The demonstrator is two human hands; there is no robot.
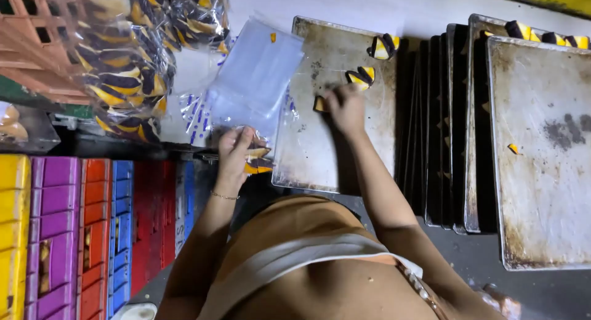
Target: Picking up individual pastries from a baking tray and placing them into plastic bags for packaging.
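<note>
My left hand (234,152) grips a clear plastic bag (257,155) with yellow and dark pastry pieces inside, at the near edge of a worn metal baking tray (308,153). My right hand (346,108) rests on that tray, fingers closed on a yellow and dark pastry piece (319,104). Two more such pieces lie on the tray beyond it: one (361,77) just past my fingers, another (383,46) near the far edge. A stack of empty clear bags (255,73) lies left of the tray.
A heap of filled bags (123,61) of pastries lies at the upper left against an orange crate (37,43). Coloured plastic crates (80,234) stand at lower left. Stacked metal trays (449,123) and a large stained tray (542,160) sit to the right.
</note>
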